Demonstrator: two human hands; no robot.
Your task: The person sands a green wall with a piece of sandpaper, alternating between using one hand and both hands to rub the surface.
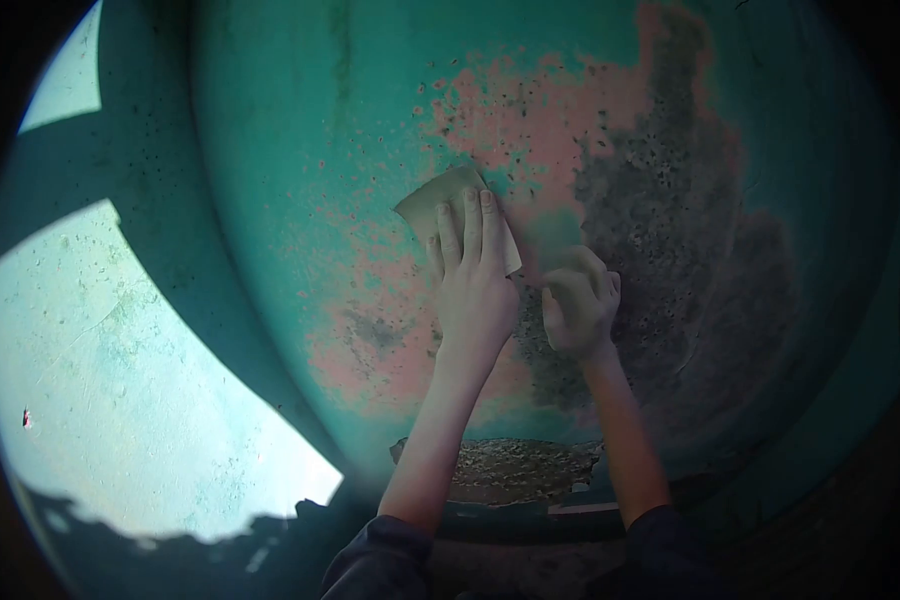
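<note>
A greyish rectangular sheet lies against a teal painted surface. My left hand presses flat on that sheet, fingers stretched upward over it. Just to the right, my right hand is near the surface with its fingers curled. Whatever it may hold is blurred and too unclear to name. Around both hands the teal paint gives way to pink patches and a large dark grey, pitted area.
Below the hands is a rough, broken brownish patch at the lower edge of the surface. Bright sunlight falls on a pale wall at the left. Dark sleeves show at the bottom.
</note>
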